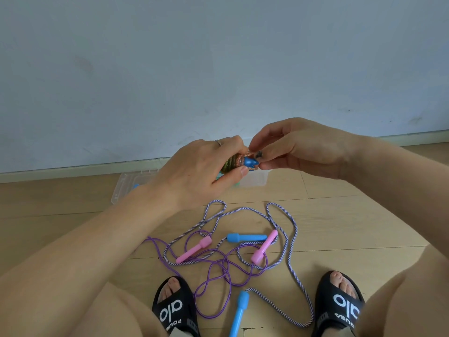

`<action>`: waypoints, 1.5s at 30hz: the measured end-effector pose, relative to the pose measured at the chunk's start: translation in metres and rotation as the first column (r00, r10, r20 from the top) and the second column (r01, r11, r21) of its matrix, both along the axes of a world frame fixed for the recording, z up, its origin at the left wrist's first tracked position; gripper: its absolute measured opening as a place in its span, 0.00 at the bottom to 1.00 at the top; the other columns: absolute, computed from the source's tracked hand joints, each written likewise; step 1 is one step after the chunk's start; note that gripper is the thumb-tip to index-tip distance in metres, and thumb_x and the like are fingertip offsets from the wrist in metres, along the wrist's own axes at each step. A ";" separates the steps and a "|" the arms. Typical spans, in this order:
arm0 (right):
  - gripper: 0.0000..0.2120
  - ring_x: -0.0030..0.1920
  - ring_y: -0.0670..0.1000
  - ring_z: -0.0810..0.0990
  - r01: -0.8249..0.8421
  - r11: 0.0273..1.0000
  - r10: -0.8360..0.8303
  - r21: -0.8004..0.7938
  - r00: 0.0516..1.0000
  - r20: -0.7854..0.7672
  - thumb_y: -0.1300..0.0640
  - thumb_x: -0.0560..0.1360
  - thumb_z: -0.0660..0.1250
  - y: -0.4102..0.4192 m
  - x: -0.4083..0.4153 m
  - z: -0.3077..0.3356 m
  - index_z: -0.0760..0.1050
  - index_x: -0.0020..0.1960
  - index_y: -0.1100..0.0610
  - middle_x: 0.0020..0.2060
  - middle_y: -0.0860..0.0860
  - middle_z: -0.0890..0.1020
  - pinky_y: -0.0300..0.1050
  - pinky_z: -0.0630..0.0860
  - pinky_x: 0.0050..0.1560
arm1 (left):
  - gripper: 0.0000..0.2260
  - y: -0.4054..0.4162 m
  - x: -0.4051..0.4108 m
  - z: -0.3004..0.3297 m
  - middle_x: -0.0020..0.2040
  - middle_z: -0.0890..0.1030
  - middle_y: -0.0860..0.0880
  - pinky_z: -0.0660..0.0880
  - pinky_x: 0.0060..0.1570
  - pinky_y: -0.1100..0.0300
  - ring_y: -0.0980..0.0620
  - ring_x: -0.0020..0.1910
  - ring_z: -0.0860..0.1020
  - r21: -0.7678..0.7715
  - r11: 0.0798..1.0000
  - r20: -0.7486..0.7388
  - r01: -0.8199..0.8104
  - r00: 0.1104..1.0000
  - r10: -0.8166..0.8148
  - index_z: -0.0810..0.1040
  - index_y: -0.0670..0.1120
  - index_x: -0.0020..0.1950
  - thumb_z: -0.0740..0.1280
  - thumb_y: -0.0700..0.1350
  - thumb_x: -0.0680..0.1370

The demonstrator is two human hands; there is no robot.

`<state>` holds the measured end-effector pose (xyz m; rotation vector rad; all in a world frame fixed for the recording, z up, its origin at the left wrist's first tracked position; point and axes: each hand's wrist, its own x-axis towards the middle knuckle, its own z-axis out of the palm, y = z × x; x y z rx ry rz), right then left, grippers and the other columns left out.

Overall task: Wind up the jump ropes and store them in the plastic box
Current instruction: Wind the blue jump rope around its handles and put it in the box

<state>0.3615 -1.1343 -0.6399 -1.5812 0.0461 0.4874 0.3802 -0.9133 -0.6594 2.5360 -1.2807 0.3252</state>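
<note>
Your left hand (201, 171) grips a wound rope bundle (234, 162), fingers curled round it, thumb under; its blue handle tip (250, 161) points right toward your right hand (298, 149), long axis roughly left-right, slightly raised at the right; your right hand pinches at that tip, whether on rope end or handle you cannot tell; bundle held above the clear plastic box (124, 188), which sits on the wooden floor (340, 227) by the wall, something blue and green inside, mostly hidden by your hand. On the floor before your feet: striped rope (290, 251) sprawled in loose loops, tangled with a thin purple rope (213, 280); blue handle (246, 237) lies left-right, thick end left; left pink handle (194, 249) lies diagonal, thick end up-right; right pink handle (264, 246) diagonal, thick end down-left; another blue handle (239, 312) runs near-vertical between your black slides (175, 310), thick end up, joined to the striped rope.
</note>
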 end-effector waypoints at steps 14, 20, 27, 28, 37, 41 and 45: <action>0.10 0.47 0.51 0.81 -0.043 0.996 0.043 -0.075 0.999 0.004 0.69 0.74 0.68 0.001 0.004 0.001 0.82 0.54 0.62 0.49 0.61 0.84 0.40 0.79 0.48 | 0.13 0.002 -0.001 0.000 0.40 0.75 0.56 0.64 0.38 0.56 0.50 0.35 0.72 0.035 0.999 0.060 0.038 0.997 -0.040 0.73 0.47 0.58 0.60 0.54 0.80; 0.12 0.45 0.49 0.84 -0.038 0.998 0.041 0.059 0.998 -0.055 0.70 0.76 0.63 0.002 0.005 0.001 0.81 0.55 0.61 0.47 0.57 0.85 0.38 0.80 0.44 | 0.12 0.002 -0.001 0.001 0.36 0.67 0.60 0.56 0.36 0.59 0.50 0.34 0.69 -0.011 1.000 0.027 0.015 1.000 -0.015 0.73 0.48 0.58 0.61 0.53 0.80; 0.13 0.39 0.47 0.75 -0.213 0.959 0.251 0.187 0.945 -0.210 0.66 0.70 0.68 -0.008 0.007 -0.003 0.83 0.53 0.58 0.44 0.55 0.79 0.35 0.75 0.41 | 0.13 0.006 -0.006 0.006 0.38 0.76 0.54 0.70 0.37 0.50 0.48 0.36 0.72 -0.058 0.993 -0.124 0.106 0.986 -0.113 0.72 0.49 0.57 0.59 0.56 0.79; 0.12 0.39 0.47 0.75 -0.211 0.956 0.255 0.204 0.942 -0.220 0.67 0.69 0.69 -0.009 0.007 -0.004 0.84 0.51 0.58 0.43 0.55 0.79 0.35 0.76 0.40 | 0.14 0.006 -0.007 0.006 0.38 0.76 0.53 0.70 0.37 0.51 0.47 0.35 0.72 -0.050 0.992 -0.104 0.113 0.988 -0.117 0.73 0.48 0.57 0.58 0.56 0.79; 0.09 0.39 0.49 0.82 0.071 0.963 -0.015 0.260 0.977 -0.212 0.71 0.75 0.64 0.002 -0.001 -0.011 0.80 0.47 0.60 0.44 0.56 0.82 0.36 0.80 0.40 | 0.14 0.004 -0.003 0.006 0.41 0.78 0.52 0.69 0.39 0.53 0.47 0.35 0.73 0.001 0.997 0.067 0.079 0.995 -0.079 0.75 0.45 0.57 0.59 0.53 0.79; 0.08 0.39 0.49 0.83 0.150 0.953 -0.100 0.261 0.976 -0.195 0.71 0.75 0.64 0.005 -0.006 -0.014 0.78 0.46 0.60 0.41 0.55 0.83 0.36 0.81 0.41 | 0.15 0.004 -0.002 0.004 0.40 0.78 0.51 0.69 0.37 0.53 0.46 0.34 0.73 0.021 0.998 0.092 0.056 0.994 -0.057 0.75 0.45 0.55 0.59 0.54 0.79; 0.06 0.42 0.49 0.83 0.125 0.976 -0.114 0.176 0.991 -0.071 0.71 0.75 0.65 0.006 -0.010 -0.015 0.78 0.47 0.63 0.43 0.57 0.83 0.36 0.80 0.43 | 0.15 0.003 -0.002 0.002 0.40 0.78 0.51 0.70 0.38 0.52 0.45 0.33 0.73 0.026 0.999 0.081 0.038 0.996 -0.040 0.74 0.45 0.55 0.58 0.55 0.79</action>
